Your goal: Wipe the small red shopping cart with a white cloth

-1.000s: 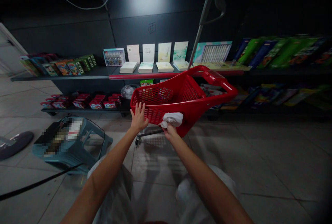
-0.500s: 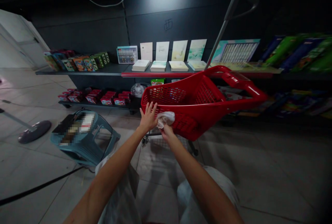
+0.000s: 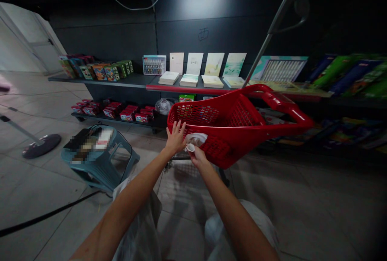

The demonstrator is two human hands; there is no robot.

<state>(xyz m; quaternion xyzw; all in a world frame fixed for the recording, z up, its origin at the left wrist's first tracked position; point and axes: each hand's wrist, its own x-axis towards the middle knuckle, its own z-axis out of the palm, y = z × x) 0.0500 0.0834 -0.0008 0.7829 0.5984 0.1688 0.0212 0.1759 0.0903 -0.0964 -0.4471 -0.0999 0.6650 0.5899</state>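
A red plastic shopping cart stands on the tiled floor in front of me, handle to the right. My left hand lies flat with fingers spread against the cart's near left corner. My right hand is closed on a white cloth and presses it to the cart's side wall, right beside the left hand.
A teal plastic stool stands at the left with a black cable running past it. A round fan base sits further left. Dark shelves with boxes, books and cards line the back wall. A metal pole leans behind the cart.
The view has swung so the cart and shelves sit further right. My right hand with the cloth has slid left along the cart wall, close to my left hand.
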